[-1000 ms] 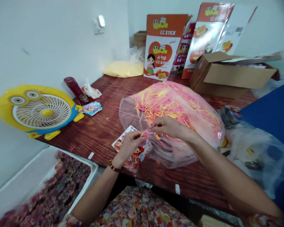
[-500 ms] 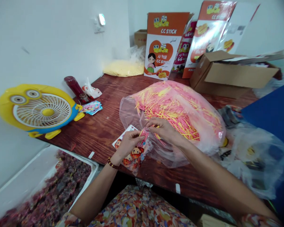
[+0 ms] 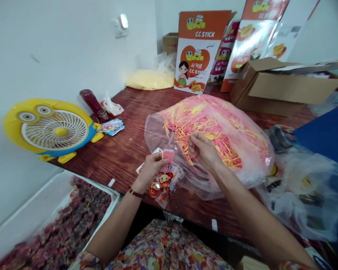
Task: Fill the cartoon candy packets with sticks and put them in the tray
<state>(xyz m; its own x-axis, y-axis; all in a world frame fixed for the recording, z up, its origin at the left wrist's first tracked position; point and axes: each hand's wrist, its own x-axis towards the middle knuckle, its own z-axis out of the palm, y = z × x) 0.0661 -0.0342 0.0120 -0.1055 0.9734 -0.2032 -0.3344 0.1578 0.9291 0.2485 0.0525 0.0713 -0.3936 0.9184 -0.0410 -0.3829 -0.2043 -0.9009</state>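
My left hand (image 3: 150,169) is closed, pinching a small clear packet (image 3: 169,154) with pink sticks standing inside it. Below hang printed cartoon girls, on this packet or on packets (image 3: 176,177) under it; I cannot tell which. My right hand (image 3: 202,149) is just to the right, its fingers curled together in front of a large clear bag (image 3: 154,129). Whatever lies between those fingers, if anything, is hidden. Loose pink and yellow sticks (image 3: 186,127) fill the large bag, whose mouth lies open towards me.
A yellow fan (image 3: 61,132), a dark red bottle (image 3: 90,100) and a tissue pack (image 3: 112,108) stand on the left. Printed cartons (image 3: 197,67) and an open cardboard box (image 3: 287,90) are behind. A white tub (image 3: 114,198) of dark reddish pieces sits below the table's left edge.
My right hand has come away from the small packet and shifted right, over the loose sticks. My left hand keeps hold of the packet, whose pink sticks now show upright.
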